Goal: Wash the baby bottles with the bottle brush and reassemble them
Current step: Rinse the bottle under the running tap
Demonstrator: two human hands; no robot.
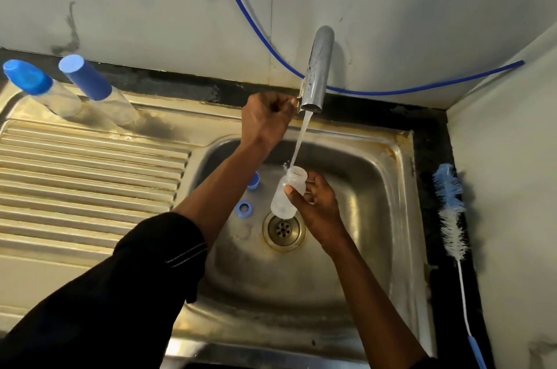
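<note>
Baby bottle [287,194], uncapped, hung tilted above the drain [283,228] at the middle of the sink [404,188]. We grasped it with our right hand [316,203], fingers wrapped round its body, while the tap [316,73] ran into its neck. Our left hand [265,118] was clenched on the tap handle [297,103]. We judged it best to centre the mouth under the stream, fill only partly, then reach for the bottle brush [450,212] along the counter's right edge.
</note>
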